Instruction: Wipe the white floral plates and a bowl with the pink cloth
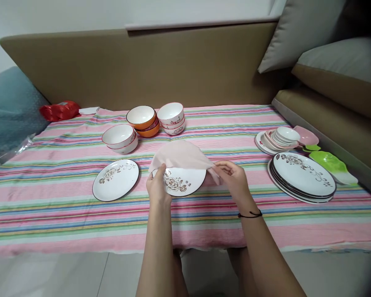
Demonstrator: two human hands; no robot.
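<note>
A white plate with a brown flower pattern and dark rim [185, 183] is in front of me, its far half covered by a pale pink cloth [185, 153]. My left hand [157, 181] grips the plate's left edge, thumb on top, with the cloth's left end beside the thumb. My right hand [230, 173] is closed in a pinch on the right corner of the cloth, just off the plate's right edge. A black cord bracelet [250, 215] circles the right wrist. To the left of my hands lies a matching flowered plate [116, 180] on the striped cloth.
Stacked bowls stand at the back: white [119, 137], orange [141, 116] and red-rimmed [171, 117]. On the right are a plate stack [303, 173], small dishes [284, 138] and a green leaf-shaped dish [330, 165]. A red package [60, 110] lies far left. A brown backrest [142, 70] rises behind.
</note>
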